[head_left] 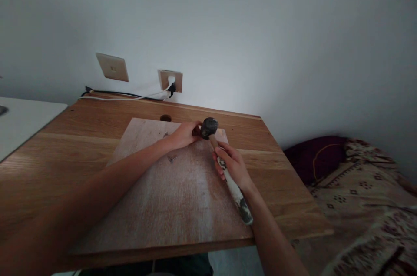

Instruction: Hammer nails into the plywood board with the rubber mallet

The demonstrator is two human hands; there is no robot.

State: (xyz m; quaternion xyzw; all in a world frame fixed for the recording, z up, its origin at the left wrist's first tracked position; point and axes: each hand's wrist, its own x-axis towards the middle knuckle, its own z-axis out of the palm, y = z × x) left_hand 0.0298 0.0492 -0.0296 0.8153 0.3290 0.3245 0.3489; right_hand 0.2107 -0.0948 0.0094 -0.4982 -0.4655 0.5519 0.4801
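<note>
My right hand (pixel 233 165) is wrapped round the upper handle of a rubber mallet (pixel 235 191), whose white covering is worn and stained dark. The mallet's black head (pixel 209 127) is over the far part of a pale, worn wooden board (pixel 182 206). Right beside the head, my left hand (pixel 185 134) has its fingers curled together low over the board. What those fingers pinch is hidden behind the head and too dark to make out. Several small metal nails (pixel 172 158) lie on the board near my left wrist.
Under the board is a brown wooden table (pixel 276 180) with a round cable hole (pixel 166 118). Cables (pixel 130 97) run along its back edge to a wall socket (pixel 171 81). A white surface (pixel 26 121) stands at left; patterned bedding (pixel 358 197) is at right.
</note>
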